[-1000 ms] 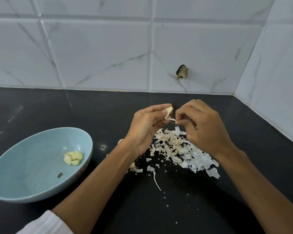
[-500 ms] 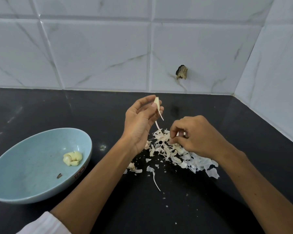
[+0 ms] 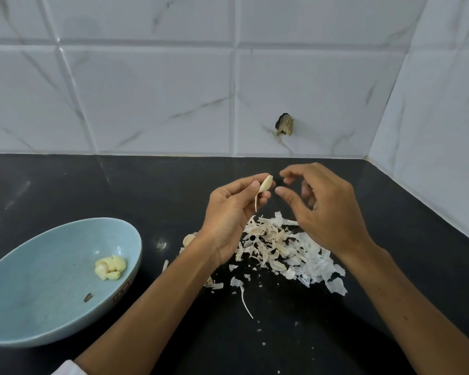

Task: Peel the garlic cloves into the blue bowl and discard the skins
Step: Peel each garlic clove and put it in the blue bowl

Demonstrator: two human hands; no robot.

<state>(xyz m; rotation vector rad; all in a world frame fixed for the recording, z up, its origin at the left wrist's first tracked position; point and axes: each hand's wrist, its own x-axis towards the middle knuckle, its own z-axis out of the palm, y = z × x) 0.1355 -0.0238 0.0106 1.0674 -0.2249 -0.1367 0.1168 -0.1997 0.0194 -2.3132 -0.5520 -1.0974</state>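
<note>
My left hand [image 3: 232, 212] pinches a pale garlic clove [image 3: 266, 183] between thumb and fingertips, above the counter; a thin strip of skin hangs down from the clove. My right hand [image 3: 325, 209] hovers just right of the clove with its fingers loosely curved and holds nothing. Under both hands lies a pile of garlic skins [image 3: 284, 247]. The blue bowl [image 3: 33, 288] stands at the left with several peeled cloves [image 3: 110, 267] inside.
The black counter [image 3: 119, 190] meets white marble-look tiled walls at the back and right. An unpeeled clove [image 3: 188, 238] peeks out behind my left wrist. A dark chipped hole [image 3: 284, 125] marks the back wall. A small dark speck [image 3: 87, 297] lies in the bowl.
My right hand dropped to the skin pile, then rose again beside the clove, holding nothing. My left hand lifted and turned the clove; the camera tilted slightly.
</note>
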